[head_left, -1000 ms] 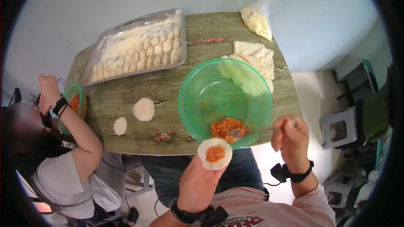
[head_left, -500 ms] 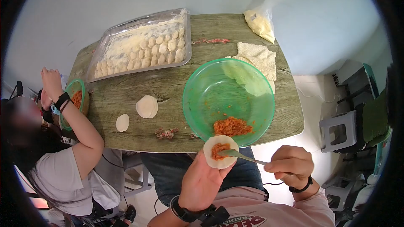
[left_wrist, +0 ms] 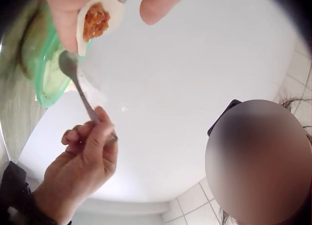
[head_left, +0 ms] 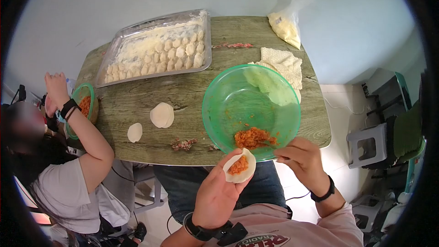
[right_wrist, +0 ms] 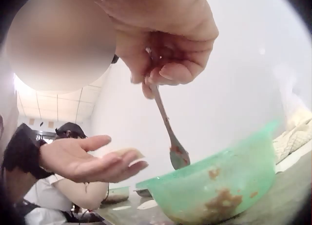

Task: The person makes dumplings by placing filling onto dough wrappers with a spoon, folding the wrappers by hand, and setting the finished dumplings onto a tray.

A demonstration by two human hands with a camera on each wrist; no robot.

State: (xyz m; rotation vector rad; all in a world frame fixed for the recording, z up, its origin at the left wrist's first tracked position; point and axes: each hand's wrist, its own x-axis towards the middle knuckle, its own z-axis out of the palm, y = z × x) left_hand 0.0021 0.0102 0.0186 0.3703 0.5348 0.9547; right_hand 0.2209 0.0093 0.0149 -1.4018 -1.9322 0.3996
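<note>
My left hand [head_left: 217,199] is palm up near the table's front edge, fingers extended under a round dough wrapper [head_left: 249,174] tilted and slightly bent. Orange-red filling [head_left: 238,166] lies in its middle. The right wrist view shows that hand [right_wrist: 83,159] with its thumb apart from the wrapper. My right hand [head_left: 304,158] pinches the handle of a metal spoon [right_wrist: 165,117], just right of the wrapper. The spoon's head [right_wrist: 179,157] points down at the green bowl [head_left: 206,105], beside a heap of filling [head_left: 251,136] inside it.
Behind and left stands a metal tray [head_left: 206,59] with several dumplings. Flat wrappers [head_left: 162,115] lie left of the bowl. A cloth [head_left: 283,61] and a bag [head_left: 286,27] are behind it. At far left, another person's arm [head_left: 93,132] reaches past a smaller bowl [head_left: 92,90].
My right hand brought the spoon from the bowl to the wrapper, then back to the bowl's near right side. The wrapper has tilted and bent a little on my left hand.
</note>
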